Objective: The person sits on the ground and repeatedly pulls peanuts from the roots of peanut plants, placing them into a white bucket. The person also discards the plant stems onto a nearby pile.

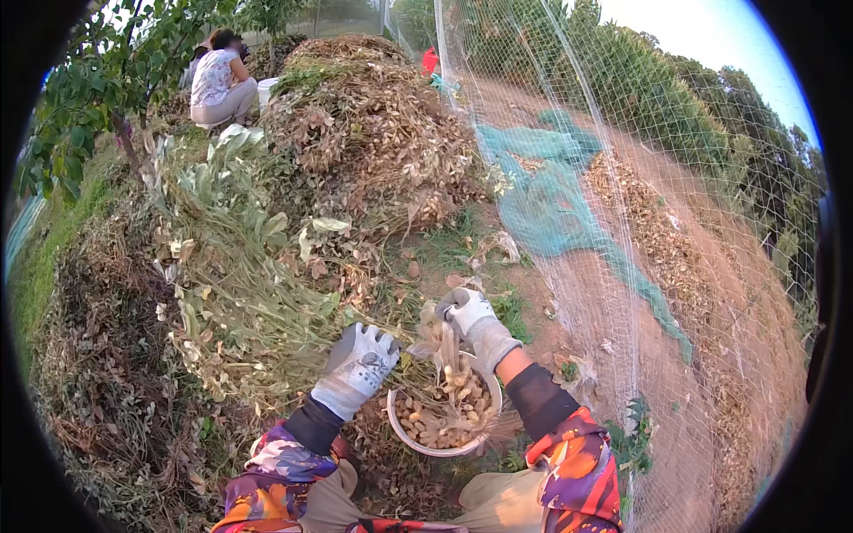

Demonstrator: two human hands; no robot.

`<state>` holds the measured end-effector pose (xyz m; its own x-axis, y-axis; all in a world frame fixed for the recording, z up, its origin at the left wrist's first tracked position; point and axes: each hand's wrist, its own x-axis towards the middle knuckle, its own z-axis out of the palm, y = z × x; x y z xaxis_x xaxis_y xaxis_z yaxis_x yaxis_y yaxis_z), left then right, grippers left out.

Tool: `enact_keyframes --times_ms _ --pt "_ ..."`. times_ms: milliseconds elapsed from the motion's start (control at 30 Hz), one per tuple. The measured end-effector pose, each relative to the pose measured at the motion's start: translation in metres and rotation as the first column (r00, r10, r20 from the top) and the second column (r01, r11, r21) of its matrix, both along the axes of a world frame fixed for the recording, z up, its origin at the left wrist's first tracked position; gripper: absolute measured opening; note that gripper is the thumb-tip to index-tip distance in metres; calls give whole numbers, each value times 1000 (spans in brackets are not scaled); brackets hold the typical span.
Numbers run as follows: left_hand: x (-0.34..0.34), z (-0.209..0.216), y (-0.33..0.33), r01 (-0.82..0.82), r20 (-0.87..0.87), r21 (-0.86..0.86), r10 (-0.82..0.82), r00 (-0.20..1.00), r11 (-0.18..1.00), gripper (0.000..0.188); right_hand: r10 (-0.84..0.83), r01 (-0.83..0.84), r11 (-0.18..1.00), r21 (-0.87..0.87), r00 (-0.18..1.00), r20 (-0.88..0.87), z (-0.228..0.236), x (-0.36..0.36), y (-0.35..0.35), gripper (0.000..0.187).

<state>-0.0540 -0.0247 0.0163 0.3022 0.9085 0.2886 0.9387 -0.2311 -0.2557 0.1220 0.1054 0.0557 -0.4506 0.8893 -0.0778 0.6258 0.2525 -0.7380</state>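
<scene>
My left hand [360, 366], in a grey and white glove, is closed round the stems of a peanut plant [275, 298]. The leafy stalks spread away to the upper left. The plant's root end, with pale peanuts [459, 377] on it, hangs smeared by motion over a white bucket [395, 425]. My right hand [473, 322], gloved alike, is curled on the top of this peanut cluster, its fingertips partly hidden. Loose peanuts [435, 425] lie inside the bucket, which stands between my knees.
A big heap of dried plants [373, 142] rises ahead. At the far left a person [218, 84] squats near another white bucket [266, 91]. White netting [613, 258] stands along the right, with a green net [542, 191] behind it. Dark plant litter [107, 382] covers the left.
</scene>
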Motion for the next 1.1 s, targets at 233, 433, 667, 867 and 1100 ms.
enact_keyframes --times_ms 233,433,667,867,1100 --pt "3 8 3 -152 73 -256 176 982 955 17 49 -125 982 -139 892 -450 -18 -60 -29 17" --pt "-9 -65 5 -63 928 -112 127 350 992 22 -284 -87 902 -423 619 -732 15 -170 -61 19" --pt "30 6 13 7 185 -371 66 980 929 23 521 -285 839 464 671 -528 89 -303 -193 23" --pt "-4 -12 28 -159 65 -186 173 983 970 19 785 -770 90 631 446 431 52 -289 -260 43" --pt "-59 25 16 -393 154 -271 442 884 879 35 664 -689 309 655 649 370 42 -175 -213 53"
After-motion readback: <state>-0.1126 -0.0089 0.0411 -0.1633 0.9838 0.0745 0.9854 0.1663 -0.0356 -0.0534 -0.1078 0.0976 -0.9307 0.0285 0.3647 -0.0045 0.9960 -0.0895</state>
